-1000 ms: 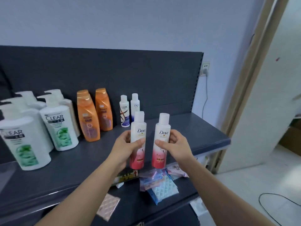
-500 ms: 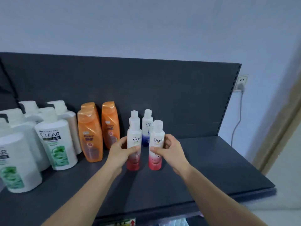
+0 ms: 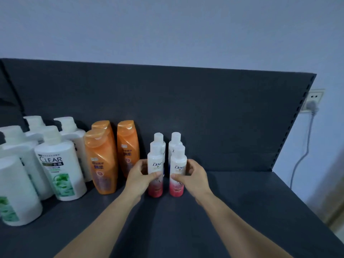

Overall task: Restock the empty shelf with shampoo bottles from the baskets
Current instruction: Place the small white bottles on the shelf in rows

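Note:
Two small white-and-pink Dove bottles stand upright on the dark grey shelf (image 3: 232,202). My left hand (image 3: 138,178) grips the left Dove bottle (image 3: 155,164) and my right hand (image 3: 192,176) grips the right Dove bottle (image 3: 178,165). Both bottle bases appear to rest on the shelf surface. Directly behind them stand two more small white bottles (image 3: 158,138), mostly hidden. No basket is in view.
Three orange shampoo bottles (image 3: 101,161) stand left of my hands, and several large white CLEAR pump bottles (image 3: 59,164) fill the far left. The shelf's dark back panel (image 3: 204,118) rises behind. A wall socket with a plugged cable (image 3: 312,105) sits at right.
Both hands carried the two Dove bottles forward from the shelf's front edge and set them down in front of the two small white bottles. The view moved closer and upward.

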### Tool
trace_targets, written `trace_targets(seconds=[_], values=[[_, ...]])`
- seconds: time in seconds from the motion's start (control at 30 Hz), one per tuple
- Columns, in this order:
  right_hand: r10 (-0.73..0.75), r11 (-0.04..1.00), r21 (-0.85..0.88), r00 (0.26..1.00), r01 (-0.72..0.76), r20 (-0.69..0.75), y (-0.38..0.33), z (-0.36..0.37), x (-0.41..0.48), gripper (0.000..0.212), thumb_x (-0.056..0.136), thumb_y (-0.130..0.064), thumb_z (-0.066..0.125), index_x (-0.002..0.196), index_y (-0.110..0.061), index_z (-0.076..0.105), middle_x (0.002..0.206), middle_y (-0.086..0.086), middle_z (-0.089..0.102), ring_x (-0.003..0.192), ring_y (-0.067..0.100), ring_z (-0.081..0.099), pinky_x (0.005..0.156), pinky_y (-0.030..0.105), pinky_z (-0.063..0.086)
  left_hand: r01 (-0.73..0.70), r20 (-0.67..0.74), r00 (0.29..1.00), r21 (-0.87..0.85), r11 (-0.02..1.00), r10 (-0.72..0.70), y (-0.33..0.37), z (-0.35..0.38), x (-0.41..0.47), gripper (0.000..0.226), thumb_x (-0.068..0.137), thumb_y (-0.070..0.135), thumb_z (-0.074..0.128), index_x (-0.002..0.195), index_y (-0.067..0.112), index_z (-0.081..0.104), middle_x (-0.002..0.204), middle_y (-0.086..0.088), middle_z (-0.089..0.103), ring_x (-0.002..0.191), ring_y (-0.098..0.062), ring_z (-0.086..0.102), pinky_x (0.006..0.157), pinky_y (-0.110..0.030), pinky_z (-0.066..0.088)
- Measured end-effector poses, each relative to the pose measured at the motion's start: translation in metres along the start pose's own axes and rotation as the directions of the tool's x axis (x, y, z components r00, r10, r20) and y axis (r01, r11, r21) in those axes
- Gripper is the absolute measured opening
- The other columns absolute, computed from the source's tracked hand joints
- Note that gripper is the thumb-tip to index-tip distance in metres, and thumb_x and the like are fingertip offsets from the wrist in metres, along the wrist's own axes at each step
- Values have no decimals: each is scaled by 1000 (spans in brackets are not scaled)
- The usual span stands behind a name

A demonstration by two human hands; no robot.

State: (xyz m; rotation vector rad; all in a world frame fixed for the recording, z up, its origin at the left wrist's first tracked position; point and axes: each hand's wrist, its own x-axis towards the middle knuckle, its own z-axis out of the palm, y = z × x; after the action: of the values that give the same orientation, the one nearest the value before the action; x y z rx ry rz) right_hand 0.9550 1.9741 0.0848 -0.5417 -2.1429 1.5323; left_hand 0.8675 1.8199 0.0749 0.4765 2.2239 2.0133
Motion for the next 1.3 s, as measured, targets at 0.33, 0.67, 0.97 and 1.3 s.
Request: trace_targets(seconds=[0.33, 0.67, 0.97, 1.3], values=[[-62, 998, -8, 998, 62, 28, 5, 9, 18, 38, 70, -10, 83, 94, -30, 62, 99, -7, 71, 93, 7, 66, 84, 28, 55, -43, 48, 998, 157, 987, 36, -6, -3, 15, 42, 82, 9, 72, 119, 21, 57, 118, 5, 62, 111, -11, 55, 96, -31, 46], [-55, 995, -78, 998, 56, 11, 11, 14, 24, 44, 73, -18, 82, 102, -30, 52, 102, -14, 65, 98, 3, 62, 87, 28, 53, -101, 63, 994, 204, 974, 90, -4, -2, 17, 43, 85, 11, 69, 124, 20, 57, 120, 7, 63, 113, -10, 56, 95, -26, 43], [-68, 986, -152, 998, 69, 12, 11, 14, 24, 45, 74, -22, 80, 108, -27, 51, 103, -12, 65, 100, 10, 62, 91, 39, 53, -75, 62, 996, 252, 965, 62, -3, 0, 14, 48, 89, 15, 64, 133, 20, 45, 131, 5, 55, 122, -11, 49, 96, -26, 40], [-12, 911, -412, 1000, 22, 27, 12, 1, 12, 83, 82, -37, 75, 149, -19, 29, 131, -2, 55, 121, 15, 54, 98, 33, 46, -210, 140, 977, 457, 864, 163, 12, -4, 4, 60, 89, 12, 64, 142, 16, 37, 130, 12, 45, 123, -4, 40, 98, -20, 29]])
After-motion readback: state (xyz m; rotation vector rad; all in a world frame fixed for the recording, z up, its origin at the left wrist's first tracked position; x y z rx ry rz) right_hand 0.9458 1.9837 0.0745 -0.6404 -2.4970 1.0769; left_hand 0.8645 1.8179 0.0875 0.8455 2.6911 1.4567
